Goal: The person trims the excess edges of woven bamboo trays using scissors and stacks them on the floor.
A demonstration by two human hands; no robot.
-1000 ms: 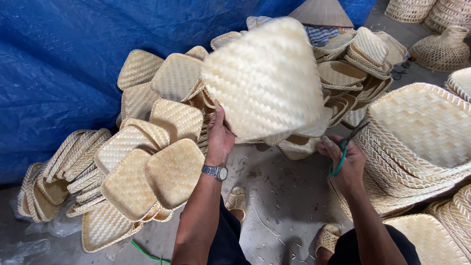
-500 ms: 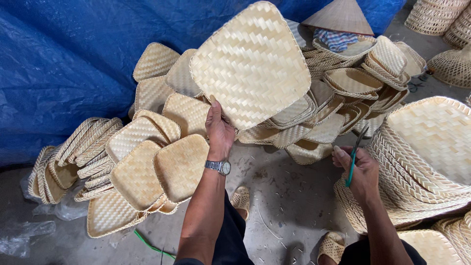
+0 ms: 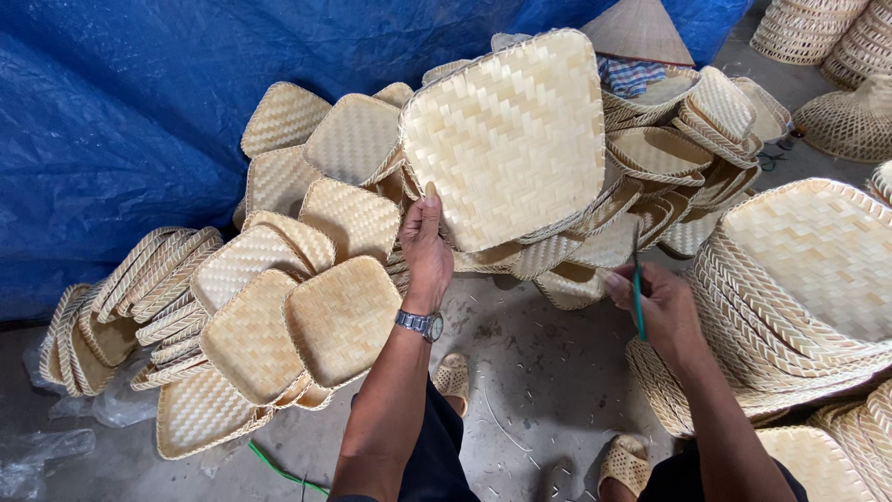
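My left hand (image 3: 426, 249), with a wristwatch (image 3: 420, 323) on the wrist, grips the lower left edge of a large square woven bamboo tray (image 3: 509, 138) and holds it up, tilted, bottom side toward me. My right hand (image 3: 658, 307) is lower and to the right, closed around a thin green-handled tool (image 3: 637, 296) that points up toward the tray's lower right corner. The tool's tip is close to the tray's rim but apart from it.
Piles of smaller woven trays (image 3: 279, 297) lie to the left and behind. A tall stack of large trays (image 3: 808, 279) stands at the right. A blue tarp (image 3: 121, 112) covers the back. A conical hat (image 3: 637, 33) and round baskets (image 3: 818, 37) sit far right. My sandalled feet (image 3: 453, 374) rest on the concrete floor.
My left hand has swung the large tray a little to the right and turned it. My right hand with the green tool has risen slightly toward the tray.
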